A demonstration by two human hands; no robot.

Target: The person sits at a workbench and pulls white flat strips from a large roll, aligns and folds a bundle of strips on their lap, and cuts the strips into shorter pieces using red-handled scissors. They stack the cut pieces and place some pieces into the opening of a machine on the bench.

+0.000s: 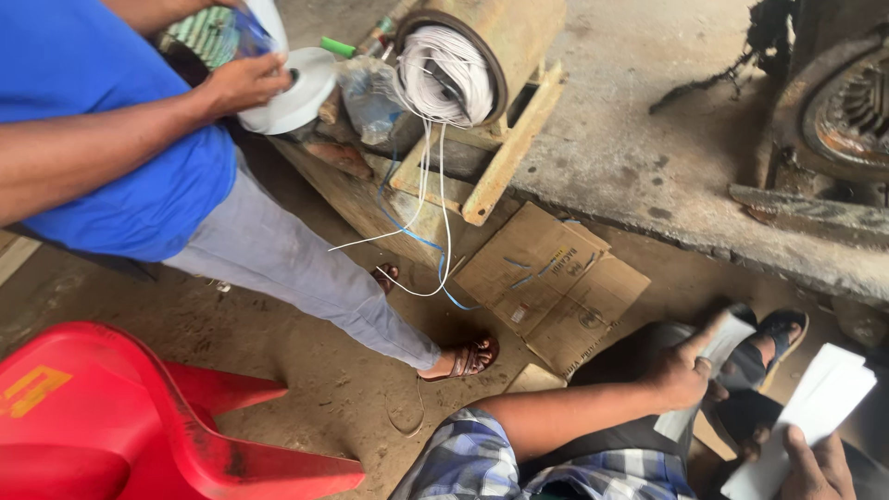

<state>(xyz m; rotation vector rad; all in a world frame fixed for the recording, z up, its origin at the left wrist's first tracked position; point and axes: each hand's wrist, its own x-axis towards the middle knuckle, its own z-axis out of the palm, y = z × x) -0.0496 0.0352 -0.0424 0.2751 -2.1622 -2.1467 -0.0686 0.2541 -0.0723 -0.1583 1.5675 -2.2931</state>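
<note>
Left hand point(683, 372) pinches a white paper strip point(718, 356); right hand point(817, 463), nearer the camera, grips white paper sheets point(815, 407) angled up-right.

This is a rough repair workshop. Far above the left hand point(681, 370) an old motor drum point(482, 46) with white winding wire point(444, 74) sits on a wooden frame point(505, 153); rusty machine parts point(847, 111) lie beyond the right hand point(820, 463), on a dirty concrete floor point(630, 120).

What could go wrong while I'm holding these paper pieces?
Loose wires trail from the coil down near the co-worker's sandalled foot; a step might snag them. The white strip in your left hand and the sheets in your right hand could slip onto the dirty floor.
</note>
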